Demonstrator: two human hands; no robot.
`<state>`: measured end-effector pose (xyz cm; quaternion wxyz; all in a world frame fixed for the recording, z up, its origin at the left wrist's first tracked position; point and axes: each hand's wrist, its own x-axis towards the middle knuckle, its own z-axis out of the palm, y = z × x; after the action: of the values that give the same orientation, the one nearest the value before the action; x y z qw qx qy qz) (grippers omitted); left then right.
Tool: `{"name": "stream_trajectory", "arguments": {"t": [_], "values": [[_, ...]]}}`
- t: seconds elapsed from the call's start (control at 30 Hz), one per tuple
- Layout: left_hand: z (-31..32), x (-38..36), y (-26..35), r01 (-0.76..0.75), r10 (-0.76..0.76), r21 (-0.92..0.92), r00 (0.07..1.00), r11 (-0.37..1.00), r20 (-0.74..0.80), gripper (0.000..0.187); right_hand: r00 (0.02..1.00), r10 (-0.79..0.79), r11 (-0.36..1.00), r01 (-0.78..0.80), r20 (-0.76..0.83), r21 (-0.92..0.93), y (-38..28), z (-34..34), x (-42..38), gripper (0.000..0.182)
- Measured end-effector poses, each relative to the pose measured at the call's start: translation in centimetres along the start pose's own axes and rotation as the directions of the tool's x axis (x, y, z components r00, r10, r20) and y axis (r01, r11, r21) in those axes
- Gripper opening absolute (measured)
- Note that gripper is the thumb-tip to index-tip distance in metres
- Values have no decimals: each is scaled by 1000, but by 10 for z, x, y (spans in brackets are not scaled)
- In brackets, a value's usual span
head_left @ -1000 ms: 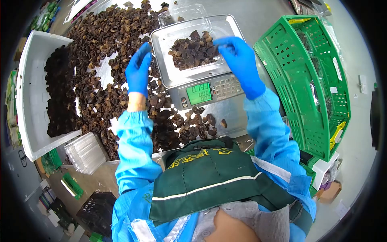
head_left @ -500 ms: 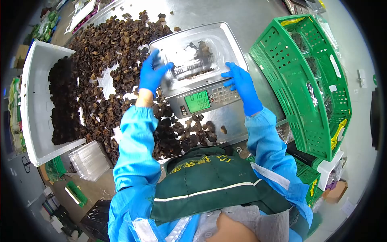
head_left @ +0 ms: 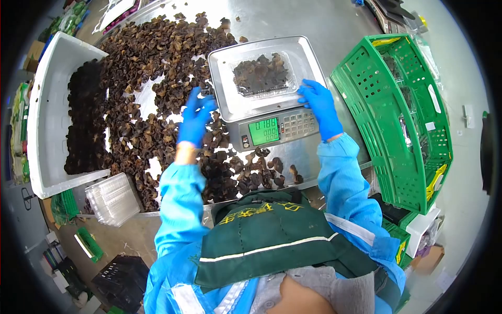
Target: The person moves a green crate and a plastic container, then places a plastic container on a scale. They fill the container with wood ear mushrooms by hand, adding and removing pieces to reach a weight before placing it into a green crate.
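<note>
A clear plastic box (head_left: 292,85) filled with dark wood ear mushrooms (head_left: 261,73) sits on the metal pan (head_left: 230,106) of a digital scale (head_left: 238,128). The scale's green display (head_left: 264,131) is lit. My left hand (head_left: 194,119), in a blue glove, hovers over the loose mushroom pile left of the scale, fingers apart and holding nothing. At the pan's right side is my right hand (head_left: 322,109), also gloved in blue. Its fingers are loosely bent and parted, with the fingertips close to the box's right edge and nothing in its grasp.
Loose wood ear mushrooms (head_left: 162,47) spread across the metal table (head_left: 272,21). A white foam box (head_left: 49,125) lies on its side at the left, dark mushrooms spilling out. Near it are stacked clear boxes (head_left: 112,199). A green crate (head_left: 366,115) holding packs stands at the right.
My left hand has moved left, off the pan. The box, seen blurred between my hands before, now rests on the pan with its mushrooms in plain view. My right hand stays beside it.
</note>
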<state>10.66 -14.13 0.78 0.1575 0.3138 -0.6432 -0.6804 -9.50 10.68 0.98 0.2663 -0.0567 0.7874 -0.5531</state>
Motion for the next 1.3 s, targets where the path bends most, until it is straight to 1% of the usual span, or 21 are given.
{"name": "stream_trajectory", "arguments": {"t": [0.07,0.1,0.17,0.2,0.23,0.27,0.3,0.37,0.4,0.47,0.5,0.67,0.73,0.8,0.87,0.93,1.0,1.1,1.2,1.27,1.3], "values": [[-55,-30,29,-127,159,183,972,975,-175,40,998,-32,996,37,-59,83,3,-20,-7,37],[-105,-37,14,-164,316,440,901,883,-297,39,998,-26,996,31,-62,85,6,-30,-10,37],[-185,-71,7,-128,534,676,725,725,-435,37,994,-41,998,45,-104,40,13,-48,-16,36],[-229,-91,-9,-155,558,628,649,763,-518,42,994,-32,999,36,-107,41,17,-54,-18,36],[-258,-121,-6,173,688,884,569,435,-450,49,993,-15,997,23,-117,67,21,-59,-18,36],[-312,-145,-37,319,744,912,537,257,-398,53,992,2,996,10,-127,94,23,-61,-19,35],[-328,-169,-50,530,672,828,547,183,-499,54,991,9,995,5,-135,102,22,-60,-22,33],[-377,-207,-77,553,310,771,708,317,-635,49,992,-8,994,22,-126,106,22,-55,-24,33],[-391,-218,-85,553,306,771,710,315,-634,49,993,-32,993,44,-113,110,21,-51,-25,33],[-394,-228,-85,528,174,607,652,594,-738,39,994,-41,993,53,-106,105,15,-38,-27,32],[-395,-233,-85,480,265,607,603,633,-753,27,994,-56,993,66,-97,101,12,-32,-27,32],[-371,-229,-33,361,331,547,509,755,-794,25,991,-96,994,100,-98,37,4,-11,-22,33],[-342,-228,-6,313,498,593,334,742,-800,27,985,-101,994,107,-139,33,0,-3,-22,36],[-307,-228,11,229,559,636,323,737,-764,26,964,-132,990,115,-232,-84,-6,6,-22,47],[-251,-218,25,-10,632,668,334,744,-699,24,963,-112,980,67,-246,-185,-5,20,-7,60],[-197,-194,28,-152,630,644,462,750,-624,24,907,-329,932,267,-262,-245,41,40,32,61],[-148,-156,32,-362,708,641,560,677,-431,27,989,-112,983,125,-101,135,13,51,15,55],[-80,-93,38,-486,745,660,644,572,-172,30,989,-28,895,91,-149,438,9,55,18,46],[2,-51,66,-597,757,643,652,479,41,34,941,-182,875,288,-286,389,4,23,16,37],[51,-16,66,-680,701,486,691,549,175,33,721,-436,856,518,-538,1,-22,-26,-17,34],[59,4,51,-668,665,506,712,546,223,35,771,-361,838,515,-525,181,-34,-60,-30,35]]}}
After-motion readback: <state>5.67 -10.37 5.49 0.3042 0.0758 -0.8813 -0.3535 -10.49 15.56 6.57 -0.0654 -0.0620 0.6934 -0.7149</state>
